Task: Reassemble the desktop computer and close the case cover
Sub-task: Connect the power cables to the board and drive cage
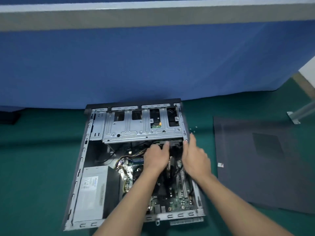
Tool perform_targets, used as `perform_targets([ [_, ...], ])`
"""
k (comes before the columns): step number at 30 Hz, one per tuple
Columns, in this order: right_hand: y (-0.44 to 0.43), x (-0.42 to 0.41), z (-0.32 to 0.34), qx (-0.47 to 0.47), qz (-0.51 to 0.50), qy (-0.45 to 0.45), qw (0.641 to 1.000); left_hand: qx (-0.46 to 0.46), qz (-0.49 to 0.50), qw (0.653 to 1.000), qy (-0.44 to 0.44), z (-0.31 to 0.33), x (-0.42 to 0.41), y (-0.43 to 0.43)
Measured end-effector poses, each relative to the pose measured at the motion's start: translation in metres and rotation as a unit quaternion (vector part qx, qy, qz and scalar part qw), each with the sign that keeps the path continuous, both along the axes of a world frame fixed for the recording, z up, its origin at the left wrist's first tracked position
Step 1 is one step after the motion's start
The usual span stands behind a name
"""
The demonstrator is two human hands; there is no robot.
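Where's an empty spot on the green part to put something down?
The widest bare green surface lies left of the computer case, below the blue partition. A narrower strip runs between the case and the grey cover panel, with tiny screws at its far end. Inside the case it's crowded: left hand, right hand, cables.

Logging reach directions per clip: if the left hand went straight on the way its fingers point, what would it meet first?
Probably the lower edge of the drive cage, just beyond the left hand; it might instead slip into the dark gap beneath, since depth is unclear.
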State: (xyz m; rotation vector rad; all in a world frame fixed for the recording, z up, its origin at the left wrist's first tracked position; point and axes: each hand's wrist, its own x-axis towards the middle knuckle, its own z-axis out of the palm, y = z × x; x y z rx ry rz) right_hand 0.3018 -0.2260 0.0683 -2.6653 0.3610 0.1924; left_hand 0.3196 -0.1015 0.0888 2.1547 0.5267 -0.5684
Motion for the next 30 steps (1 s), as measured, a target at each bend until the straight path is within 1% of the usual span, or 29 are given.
perform_targets([
  [1,-0.001,-0.001,0.000,-0.004,0.004,-0.013,1.000,-0.060,0.093,0.994,0.005,0.000,0.001,-0.004],
  [2,-0.002,0.000,-0.001,0.000,0.004,-0.023,1.000,-0.103,0.174,0.979,0.012,0.000,0.002,-0.008],
  [4,-0.002,0.002,-0.001,0.008,-0.001,-0.031,0.999,-0.165,0.299,0.940,0.024,0.002,0.005,-0.012],
  [5,-0.002,0.002,-0.001,0.009,-0.002,-0.028,1.000,-0.191,0.356,0.914,0.027,0.003,0.007,-0.014],
  [7,-0.003,0.003,0.000,0.015,-0.006,-0.025,1.000,-0.264,0.451,0.851,0.043,0.006,0.011,-0.015],
  [8,-0.003,0.003,0.000,0.016,-0.006,-0.028,0.999,-0.295,0.483,0.823,0.046,0.006,0.013,-0.016],
  [9,-0.003,0.003,0.000,0.016,-0.004,-0.031,0.999,-0.312,0.504,0.804,0.048,0.008,0.015,-0.015],
  [12,-0.003,0.002,-0.001,0.010,-0.002,-0.040,0.999,-0.319,0.542,0.776,0.047,0.007,0.021,-0.016],
  [14,-0.003,0.003,-0.003,0.002,-0.003,-0.046,0.999,-0.309,0.577,0.755,0.021,0.006,0.024,-0.017],
  [16,-0.002,0.004,-0.004,-0.005,-0.003,-0.049,0.999,-0.304,0.595,0.744,0.003,0.005,0.025,-0.019],
  [17,-0.002,0.004,-0.005,-0.006,-0.004,-0.050,0.999,-0.315,0.597,0.738,0.004,0.005,0.026,-0.020],
  [24,-0.001,0.005,-0.006,-0.030,-0.007,-0.054,0.998,-0.468,0.560,0.681,0.054,-0.005,0.030,-0.024],
  [26,0.001,0.006,-0.007,-0.043,-0.009,-0.052,0.998,-0.505,0.548,0.662,0.084,-0.010,0.029,-0.024],
  [30,0.002,0.006,-0.008,-0.078,-0.009,-0.050,0.996,-0.598,0.480,0.631,0.119,-0.014,0.029,-0.022],
])
